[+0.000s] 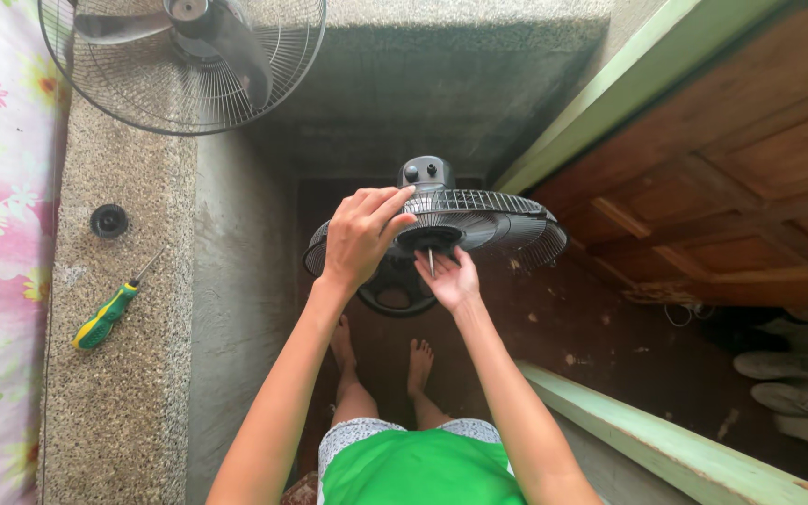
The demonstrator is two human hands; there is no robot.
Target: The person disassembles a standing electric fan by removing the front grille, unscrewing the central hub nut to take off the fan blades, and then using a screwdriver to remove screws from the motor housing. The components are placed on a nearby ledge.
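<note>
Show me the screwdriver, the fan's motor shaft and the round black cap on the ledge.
screwdriver (105,318), head view, green-yellow handle.
motor shaft (431,263), head view, mid-shaft.
round black cap (108,221), head view, centre.

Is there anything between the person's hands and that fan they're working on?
Nothing visible. The left hand already rests on the rear grille of the fan, and the right hand sits just under the bare metal shaft at its centre.

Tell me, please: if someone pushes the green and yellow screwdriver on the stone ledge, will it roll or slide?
The screwdriver would probably roll, since its handle looks rounded and it lies loose. The speckled ledge looks rough and level, so sliding seems unlikely. It looks stiff and small, likely light.
</note>
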